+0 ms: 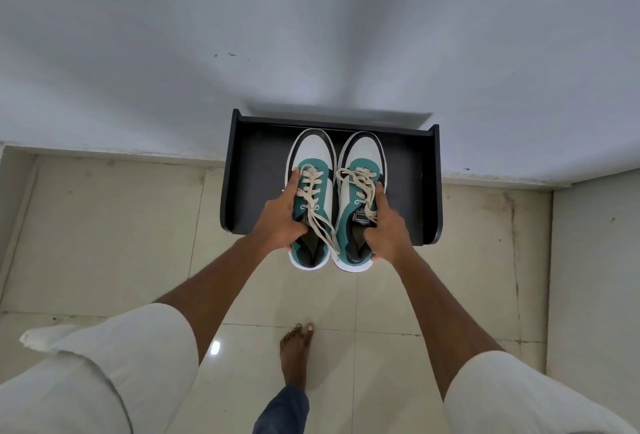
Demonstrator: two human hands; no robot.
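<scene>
Left shoe: the teal and white left shoe is sitting over the middle of the black shelf. Its toe is pointing at the shelf's back edge and its heel is sticking out past the front edge.
Right shoe: the right shoe is lying just beside it, same direction, with its heel hanging over the front edge too.
Contact: honestly can't tell if the soles are resting on the shelf or floating just above it.
Left hand: the left hand is gripping the left shoe from its outer side. The thumb is hooking in at the opening and the index finger is stretching forward along the outer edge.
Right hand: the right hand is doing the mirror thing on the right shoe, with the thumb at the opening, the index finger running up beside the eyelets, and fingertips peeking out under the heel.
Laces: the cream laces are hanging loose and untied between the two hands.
Around: the shelf is backing onto a white wall, and a bare foot is standing on the tiled floor near the shelf's front edge.
</scene>
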